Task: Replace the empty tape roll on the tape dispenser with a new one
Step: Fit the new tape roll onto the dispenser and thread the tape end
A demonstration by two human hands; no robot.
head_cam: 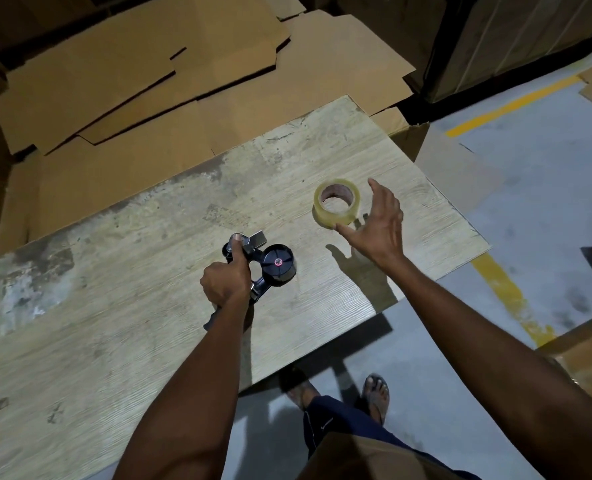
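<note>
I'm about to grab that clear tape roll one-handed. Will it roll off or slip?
The tape roll lies flat on the table, so it probably won't roll. Its glossy side may be slick; the open right hand could hook the core. It looks full, so likely stiff.

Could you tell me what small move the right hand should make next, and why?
Probably close the right hand on the tape roll and lift it: the open fingers sit just beside it, while the left hand grips the dispenser, whose black hub looks bare.

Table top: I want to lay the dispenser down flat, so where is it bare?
Bare: the table left of the left hand, and its far edge by the cardboard sheets. Crowded: tape dispenser, tape roll, right hand.
</note>
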